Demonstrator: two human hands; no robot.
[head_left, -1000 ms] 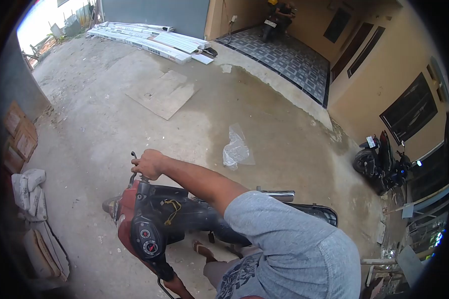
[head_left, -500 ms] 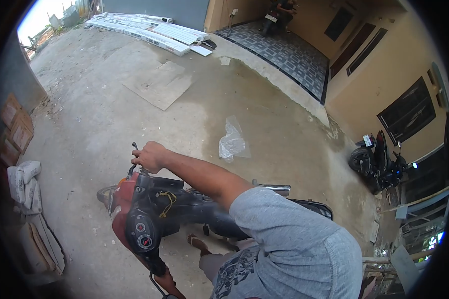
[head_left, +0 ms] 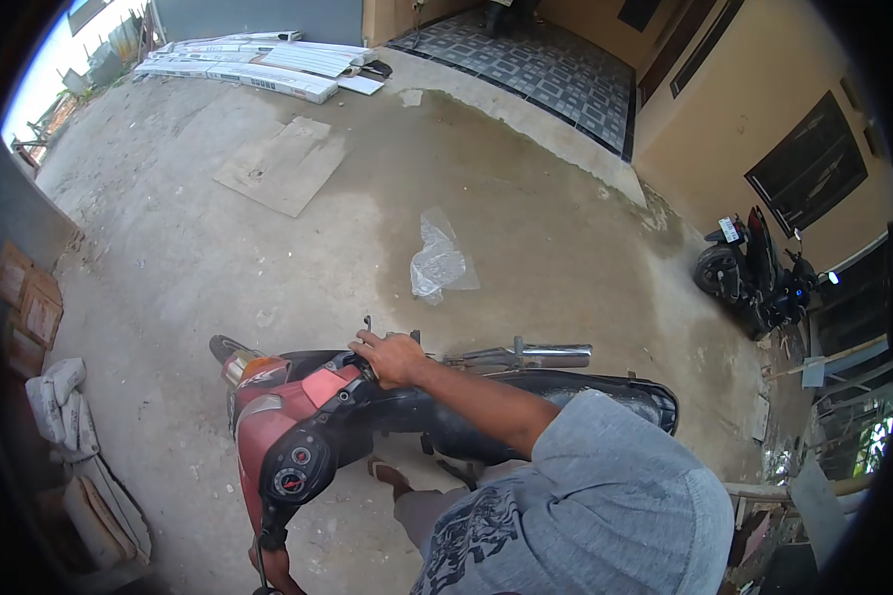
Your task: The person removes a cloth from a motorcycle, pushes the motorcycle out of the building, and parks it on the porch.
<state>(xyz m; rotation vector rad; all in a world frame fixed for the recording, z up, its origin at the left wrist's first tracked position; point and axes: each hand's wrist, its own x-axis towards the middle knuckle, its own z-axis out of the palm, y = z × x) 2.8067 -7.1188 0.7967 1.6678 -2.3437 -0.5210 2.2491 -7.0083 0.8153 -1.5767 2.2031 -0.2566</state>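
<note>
I stand beside a red and black motorcycle (head_left: 298, 402), its front wheel (head_left: 230, 349) pointing to the left. My right hand (head_left: 392, 358) is closed around the right end of the handlebar, with fingers near the brake lever (head_left: 368, 323). At the bottom edge, my left hand (head_left: 276, 569) is on the left end of the handlebar, partly cut off and hidden. Two round gauges show on the dark instrument panel (head_left: 298, 466). The long black seat (head_left: 605, 394) stretches toward my right, past a chrome exhaust (head_left: 558, 355).
Clear plastic sheet (head_left: 441, 261) and a flat board (head_left: 286, 166) lie on the concrete. Long white packages (head_left: 268, 69) are stacked at the back. Another motorcycle (head_left: 759, 278) is parked by the right wall. Sacks (head_left: 62, 407) and brown tiles (head_left: 38, 307) line the left side.
The handlebar has swung: my right hand has come back toward the seat, while my left hand has moved away to the left. The front wheel shows more, and the view has shifted slightly.
</note>
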